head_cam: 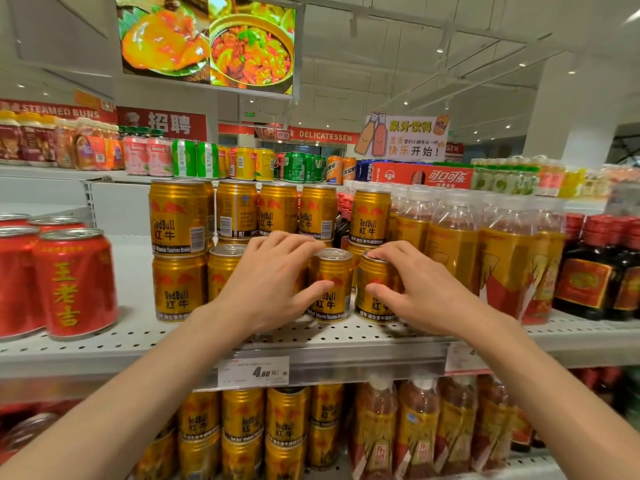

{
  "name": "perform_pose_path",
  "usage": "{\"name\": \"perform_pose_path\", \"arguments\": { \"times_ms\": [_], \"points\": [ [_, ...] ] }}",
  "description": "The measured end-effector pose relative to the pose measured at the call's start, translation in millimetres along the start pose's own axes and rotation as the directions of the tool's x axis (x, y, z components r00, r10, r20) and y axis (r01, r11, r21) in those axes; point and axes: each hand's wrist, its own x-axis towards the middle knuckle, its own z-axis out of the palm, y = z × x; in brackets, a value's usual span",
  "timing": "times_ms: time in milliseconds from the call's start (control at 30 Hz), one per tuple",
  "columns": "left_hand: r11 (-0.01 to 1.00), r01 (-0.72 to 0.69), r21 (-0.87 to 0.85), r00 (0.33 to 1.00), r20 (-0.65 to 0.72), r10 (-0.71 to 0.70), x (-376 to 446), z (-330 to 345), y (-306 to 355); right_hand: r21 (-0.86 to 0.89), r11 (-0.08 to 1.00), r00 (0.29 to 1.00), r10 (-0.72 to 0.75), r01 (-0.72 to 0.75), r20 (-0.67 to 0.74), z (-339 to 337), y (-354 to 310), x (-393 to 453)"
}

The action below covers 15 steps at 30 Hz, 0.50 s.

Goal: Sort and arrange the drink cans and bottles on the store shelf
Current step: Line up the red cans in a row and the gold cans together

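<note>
Gold cans stand upright on the shelf, left hand curled around one, right hand seemingly pinching its neighbour.

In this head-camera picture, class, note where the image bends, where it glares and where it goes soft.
Head view: the wide lens bows the perforated grey metal shelf and the ceiling lines; the bright overhead food screen is washed out; the gold energy-drink cans between the left hand and right hand stay sharp; the red herbal-tea cans and lower edges blur.
</note>
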Motion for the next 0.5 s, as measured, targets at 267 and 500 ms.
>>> {"name": "perform_pose_path", "arguments": {
  "times_ms": [267, 500],
  "points": [
    [0.999, 0.051, -0.016, 0.998, -0.04, -0.052, 0, 16, 3, 0.126, 0.991, 0.994, -0.023, 0.036, -0.104, 14, 3, 0],
    [0.991, 0.024, -0.135, 0.991, -0.124, -0.041, -10, 18, -1, 0.286, 0.958, 0.972, 0.101, -0.038, -0.21, 36, -6, -7]
  ]
}}
